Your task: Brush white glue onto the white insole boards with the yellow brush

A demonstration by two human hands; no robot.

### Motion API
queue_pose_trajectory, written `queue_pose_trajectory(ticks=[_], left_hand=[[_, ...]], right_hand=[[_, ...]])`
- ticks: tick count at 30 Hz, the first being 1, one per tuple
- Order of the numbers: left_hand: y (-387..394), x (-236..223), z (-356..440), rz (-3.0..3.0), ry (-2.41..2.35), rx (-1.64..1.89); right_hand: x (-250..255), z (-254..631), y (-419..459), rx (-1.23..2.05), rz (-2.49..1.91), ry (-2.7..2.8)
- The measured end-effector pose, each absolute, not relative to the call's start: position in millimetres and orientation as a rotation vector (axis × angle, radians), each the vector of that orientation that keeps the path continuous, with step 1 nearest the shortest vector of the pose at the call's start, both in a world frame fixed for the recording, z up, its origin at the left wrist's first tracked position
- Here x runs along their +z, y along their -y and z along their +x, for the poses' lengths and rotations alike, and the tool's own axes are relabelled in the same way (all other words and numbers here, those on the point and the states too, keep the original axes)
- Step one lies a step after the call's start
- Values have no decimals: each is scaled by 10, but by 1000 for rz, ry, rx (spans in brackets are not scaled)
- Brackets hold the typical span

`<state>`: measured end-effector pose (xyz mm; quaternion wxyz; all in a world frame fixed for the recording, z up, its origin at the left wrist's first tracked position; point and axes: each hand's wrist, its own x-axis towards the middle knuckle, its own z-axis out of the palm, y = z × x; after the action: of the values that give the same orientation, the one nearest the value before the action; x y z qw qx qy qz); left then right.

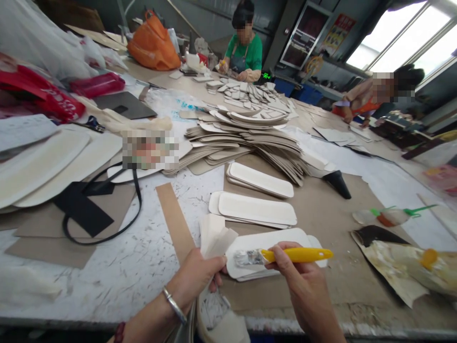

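My right hand (305,283) is closed round a paintbrush with a yellow handle (310,255). Its whitened bristles rest on the left part of a white rounded oblong panel (293,236), the top one of a small stack. In my left hand (193,276), a fanned bunch of cream strips (212,233) is pinched between thumb and fingers, close to the panel's left end. Two more stacks of white oblong panels (257,209) lie just beyond. Below my left hand, at the table edge, is a whitish smeared container (214,309), partly hidden.
A tall heap of curved panels (246,138) spreads behind the stacks. On the right lie green-nozzled bottles (392,216) and a glue-stained wrapper (396,267). A black strap (137,205) lies left. Two people work across the table, one in a green shirt (254,52).
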<state>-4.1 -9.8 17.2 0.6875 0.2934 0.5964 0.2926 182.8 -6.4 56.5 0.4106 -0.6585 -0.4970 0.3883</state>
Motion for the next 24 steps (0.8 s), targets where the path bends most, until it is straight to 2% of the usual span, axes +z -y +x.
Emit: queue_pose_trajectory(ticks=[3, 15, 20, 24], left_hand=[[99, 152, -40, 657, -1341, 667], [93, 105, -37, 725, -1414, 624], [103, 102, -42, 767, -1442, 597], [129, 153, -45, 773, -1446, 640]], right_hand=[[497, 1894, 31, 966, -1657, 1284], [440, 2801, -123, 430, -1953, 1416], [437, 2985, -195, 203, -1956, 1506], [544, 3041, -163, 173, -1900, 1515]])
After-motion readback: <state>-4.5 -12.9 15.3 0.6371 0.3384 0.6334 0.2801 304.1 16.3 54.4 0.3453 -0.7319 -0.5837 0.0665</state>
